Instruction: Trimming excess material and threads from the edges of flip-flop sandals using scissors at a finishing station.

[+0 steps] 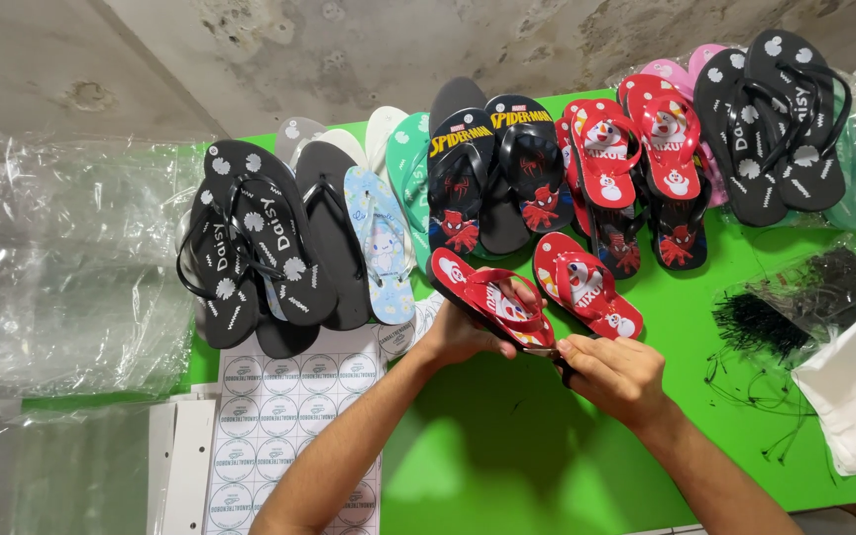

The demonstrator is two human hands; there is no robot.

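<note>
- Left hand is gripping red flip-flop from beneath, fingers curling over its far edge.
- Flip-flop's long axis is running 10 to 4 o'clock, heel toward 4, hovering over green table.
- Right hand is pinching heel end, fingertips closed.
- 2nd red flip-flop is lying just beside, at 2 o'clock.
- Sticker sheet is lying at 8 o'clock.

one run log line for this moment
left hand: holds red flip-flop | right hand: pinches its heel end | second red flip-flop: on green table
</note>
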